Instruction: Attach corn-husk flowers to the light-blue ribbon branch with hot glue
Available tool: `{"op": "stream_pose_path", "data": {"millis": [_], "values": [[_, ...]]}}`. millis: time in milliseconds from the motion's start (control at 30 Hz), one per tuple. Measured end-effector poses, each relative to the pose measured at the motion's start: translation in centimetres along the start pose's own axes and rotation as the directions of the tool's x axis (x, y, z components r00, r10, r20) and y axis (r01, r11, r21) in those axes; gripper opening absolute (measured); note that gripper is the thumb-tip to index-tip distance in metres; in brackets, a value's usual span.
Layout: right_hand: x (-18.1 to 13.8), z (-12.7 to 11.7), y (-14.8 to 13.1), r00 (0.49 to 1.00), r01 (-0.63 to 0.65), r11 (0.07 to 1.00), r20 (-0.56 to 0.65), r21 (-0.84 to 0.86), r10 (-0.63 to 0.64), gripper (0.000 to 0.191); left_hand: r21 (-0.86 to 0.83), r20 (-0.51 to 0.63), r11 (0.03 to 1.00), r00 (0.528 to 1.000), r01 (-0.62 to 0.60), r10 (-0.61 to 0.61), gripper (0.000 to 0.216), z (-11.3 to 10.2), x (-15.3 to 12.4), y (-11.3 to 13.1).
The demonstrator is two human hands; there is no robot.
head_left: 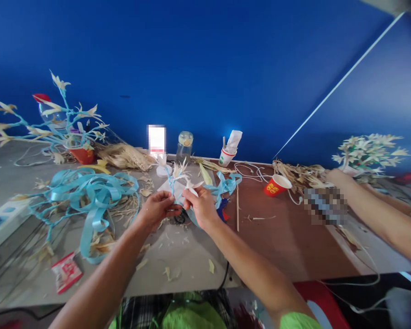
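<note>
Over the middle of the table, my left hand (160,209) is closed, its fingertips pinching a blue-wrapped stem (171,182). A husk flower (180,172) with pale, pointed petals rises from that stem. Close beside it, my right hand (202,209) is closed too, thumb and fingers pinching a pale husk piece (191,186); its lower end is hidden by the fingers. Just beyond my right hand lies a loose light-blue ribbon (226,183). On the left, a large tangle of blue ribbon (99,192) lies beside my left forearm.
Blue-stemmed husk flowers stand in a red pot (82,155) at left. Along the wall are a glass jar (184,147), a white cup (226,156) and dried husks (126,156). A red paper cup (276,185) stands at right, near another person's arm (373,205). A snack packet (67,272) lies front left.
</note>
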State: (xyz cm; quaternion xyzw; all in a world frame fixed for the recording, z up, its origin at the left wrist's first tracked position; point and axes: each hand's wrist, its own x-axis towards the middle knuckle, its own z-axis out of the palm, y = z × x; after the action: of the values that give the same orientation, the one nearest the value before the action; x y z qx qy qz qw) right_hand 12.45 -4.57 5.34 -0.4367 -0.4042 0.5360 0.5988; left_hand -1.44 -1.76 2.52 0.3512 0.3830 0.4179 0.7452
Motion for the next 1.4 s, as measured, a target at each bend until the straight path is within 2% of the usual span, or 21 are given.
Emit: {"op": "stream_pose_path", "data": {"millis": [233, 500, 700, 833, 1067, 1233, 1400], "values": [[0.3, 0.4, 2.3, 0.991, 0.072, 0.978, -0.097, -0.197, -0.093, 0.02, -0.054, 0.012, 0.999, 1.0, -0.001, 0.001, 0.019, 0.0, -0.3, 0.2], [0.8, 0.5, 2.7, 0.99, 0.02, 0.992, -0.136, -0.128, -0.037, 0.024, -0.076, 0.006, 0.997, 1.0, 0.002, -0.001, 0.018, 0.0, -0.3, 0.2], [0.7, 0.5, 3.1, 0.986, 0.05, 0.984, -0.151, -0.172, -0.077, 0.023, -0.082, -0.002, 0.997, 1.0, -0.004, 0.004, 0.018, 0.2, -0.3, 0.0], [0.6, 0.5, 2.9, 0.978, 0.108, 0.94, -0.133, -0.324, -0.158, 0.021, -0.086, -0.009, 0.996, 1.0, -0.009, 0.009, 0.02, 0.1, -0.3, 0.0], [0.1, 0.3, 2.2, 0.949, 0.214, 0.802, -0.077, -0.557, -0.307, 0.014, -0.082, -0.002, 0.996, 1.0, -0.031, 0.031, 0.026, 0.1, -0.3, -0.1], [-0.1, 0.1, 2.6, 0.93, 0.244, 0.77, -0.081, -0.59, -0.357, 0.01, -0.061, -0.014, 0.995, 0.997, -0.074, 0.073, 0.029, 0.4, -0.3, -0.4], [0.2, 0.2, 2.6, 0.94, 0.234, 0.818, -0.093, -0.525, -0.329, 0.012, -0.024, -0.052, 0.99, 0.989, -0.14, 0.139, 0.033, 0.9, -0.5, -0.2]]}}
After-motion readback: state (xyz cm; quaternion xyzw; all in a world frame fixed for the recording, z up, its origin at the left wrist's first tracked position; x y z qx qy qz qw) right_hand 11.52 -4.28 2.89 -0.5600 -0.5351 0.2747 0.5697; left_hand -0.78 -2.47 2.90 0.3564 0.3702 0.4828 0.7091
